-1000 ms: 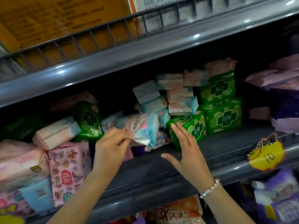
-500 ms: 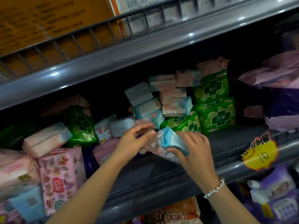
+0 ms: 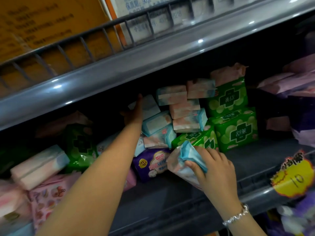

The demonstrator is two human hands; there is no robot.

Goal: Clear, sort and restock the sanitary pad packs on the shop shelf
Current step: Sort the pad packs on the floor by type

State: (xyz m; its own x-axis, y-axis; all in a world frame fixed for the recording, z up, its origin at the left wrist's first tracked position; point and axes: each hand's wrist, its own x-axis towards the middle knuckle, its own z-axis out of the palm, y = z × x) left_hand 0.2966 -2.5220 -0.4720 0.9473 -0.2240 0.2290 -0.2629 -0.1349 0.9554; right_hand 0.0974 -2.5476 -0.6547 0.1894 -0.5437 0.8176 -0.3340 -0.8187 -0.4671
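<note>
Grey shop shelf (image 3: 255,160), green packs (image 3: 236,132) stacked right, purple pack (image 3: 151,163) centre, pink packs (image 3: 46,198) left

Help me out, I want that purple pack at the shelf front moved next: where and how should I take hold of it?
Judging by its pose, take the purple pack across its near lower edge, coming from the front of the shelf. Its printed face tilts toward you, blue-pink packs rest behind it, and the right hand crowds its right end.

Left hand (image 3: 134,114) outstretched, fingers straight; right hand (image 3: 214,169) curled, gripping.
</note>
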